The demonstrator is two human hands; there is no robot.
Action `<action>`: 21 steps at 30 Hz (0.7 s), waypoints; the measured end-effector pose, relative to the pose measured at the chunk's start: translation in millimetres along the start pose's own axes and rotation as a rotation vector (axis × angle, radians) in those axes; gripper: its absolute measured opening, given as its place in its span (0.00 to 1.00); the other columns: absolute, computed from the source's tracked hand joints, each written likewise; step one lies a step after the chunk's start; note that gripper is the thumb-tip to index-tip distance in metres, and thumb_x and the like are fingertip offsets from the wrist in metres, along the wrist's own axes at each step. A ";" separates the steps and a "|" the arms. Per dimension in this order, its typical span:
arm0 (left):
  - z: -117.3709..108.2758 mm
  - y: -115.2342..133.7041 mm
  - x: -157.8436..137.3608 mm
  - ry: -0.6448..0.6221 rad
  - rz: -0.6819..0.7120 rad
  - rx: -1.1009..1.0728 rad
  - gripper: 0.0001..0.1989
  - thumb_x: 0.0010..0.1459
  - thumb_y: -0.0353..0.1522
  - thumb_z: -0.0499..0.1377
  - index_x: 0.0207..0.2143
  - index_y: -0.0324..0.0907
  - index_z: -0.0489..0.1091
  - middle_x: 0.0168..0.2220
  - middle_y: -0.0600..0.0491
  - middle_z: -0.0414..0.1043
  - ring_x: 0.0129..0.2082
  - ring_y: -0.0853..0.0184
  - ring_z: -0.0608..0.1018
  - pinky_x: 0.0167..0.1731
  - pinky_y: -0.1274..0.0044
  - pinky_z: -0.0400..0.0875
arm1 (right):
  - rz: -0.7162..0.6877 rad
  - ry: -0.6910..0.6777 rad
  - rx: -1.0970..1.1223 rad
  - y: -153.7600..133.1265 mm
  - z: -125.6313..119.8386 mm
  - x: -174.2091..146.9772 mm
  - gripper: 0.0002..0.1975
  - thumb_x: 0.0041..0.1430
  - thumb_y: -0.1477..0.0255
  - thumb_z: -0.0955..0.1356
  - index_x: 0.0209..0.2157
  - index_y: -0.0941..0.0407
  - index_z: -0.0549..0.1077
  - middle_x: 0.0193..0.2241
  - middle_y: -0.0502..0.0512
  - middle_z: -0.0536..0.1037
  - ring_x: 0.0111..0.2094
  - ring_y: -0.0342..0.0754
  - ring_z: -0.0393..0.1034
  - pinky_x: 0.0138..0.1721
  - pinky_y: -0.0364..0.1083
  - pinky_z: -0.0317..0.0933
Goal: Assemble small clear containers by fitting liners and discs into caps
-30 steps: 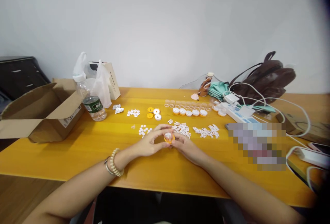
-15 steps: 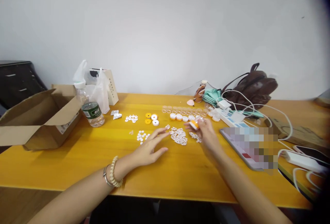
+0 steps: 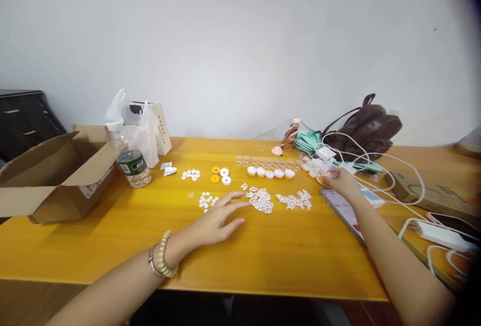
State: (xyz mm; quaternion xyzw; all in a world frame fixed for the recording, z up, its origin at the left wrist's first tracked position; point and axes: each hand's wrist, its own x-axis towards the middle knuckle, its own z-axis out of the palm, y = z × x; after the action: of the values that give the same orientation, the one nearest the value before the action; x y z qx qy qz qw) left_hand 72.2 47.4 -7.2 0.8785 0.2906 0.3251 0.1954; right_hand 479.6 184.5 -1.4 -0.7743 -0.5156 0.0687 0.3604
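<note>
My left hand hovers low over the table with its fingers stretched out, holding nothing. Close to its fingertips is a pile of white openwork plastic pieces, with small white discs behind the knuckles. At the right, my right hand pinches a small round orange-and-white case, partly hidden by the fingers. It is beside a cluster of similar white-topped cases, above the phone's far end. A second group of white pieces lies left of the phone.
White-topped round cases stand in a row, with clear rings behind. Orange and white discs lie farther left. A water bottle and cardboard box occupy the left. White cables and a power strip crowd the right.
My right hand has carried the orange-and-white case from above the white pieces rightward to the cluster beyond the phone. My left hand has stayed nearly still, fingers spread.
</note>
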 end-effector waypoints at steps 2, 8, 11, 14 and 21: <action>-0.8 0.8 0.3 0.000 0.000 0.001 0.19 0.61 0.32 0.51 0.55 0.48 0.57 0.58 0.47 0.52 0.59 0.61 0.59 0.57 0.63 0.57 | -0.020 -0.015 -0.045 4.1 5.1 5.4 0.11 0.38 0.69 0.70 0.25 0.54 0.63 0.24 0.57 0.71 0.26 0.51 0.65 0.28 0.48 0.55; -2.5 1.8 0.1 -0.005 0.004 -0.005 0.19 0.60 0.31 0.51 0.55 0.48 0.58 0.58 0.48 0.53 0.58 0.61 0.60 0.57 0.63 0.57 | -0.104 -0.017 -0.148 9.4 13.6 9.8 0.11 0.40 0.67 0.69 0.28 0.54 0.64 0.24 0.57 0.72 0.25 0.51 0.66 0.25 0.47 0.56; -3.2 2.4 -0.1 -0.007 -0.011 -0.007 0.19 0.60 0.31 0.51 0.55 0.48 0.58 0.58 0.48 0.54 0.58 0.61 0.60 0.57 0.63 0.57 | -0.171 0.030 -0.201 5.0 12.2 5.1 0.16 0.44 0.64 0.68 0.35 0.58 0.66 0.31 0.64 0.73 0.30 0.53 0.68 0.28 0.47 0.58; -2.5 1.8 0.4 0.000 -0.018 -0.006 0.19 0.60 0.31 0.52 0.54 0.48 0.58 0.58 0.48 0.54 0.58 0.61 0.60 0.57 0.63 0.57 | -0.293 0.075 -0.260 -8.4 10.8 3.1 0.19 0.50 0.65 0.65 0.43 0.62 0.66 0.40 0.69 0.72 0.39 0.55 0.66 0.38 0.49 0.59; -2.8 0.0 1.5 -0.008 -0.022 0.003 0.19 0.60 0.31 0.51 0.54 0.47 0.58 0.57 0.47 0.55 0.58 0.60 0.60 0.56 0.63 0.58 | -0.523 -0.083 -0.416 -48.5 31.6 30.6 0.18 0.48 0.72 0.67 0.44 0.57 0.71 0.48 0.63 0.69 0.51 0.61 0.58 0.49 0.55 0.52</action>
State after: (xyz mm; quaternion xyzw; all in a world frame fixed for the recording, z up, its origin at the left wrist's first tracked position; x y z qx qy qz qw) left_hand 71.2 48.8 -4.6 0.8768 0.3000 0.3189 0.1989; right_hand 442.2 236.0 14.2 -0.6693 -0.7140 -0.1014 0.1791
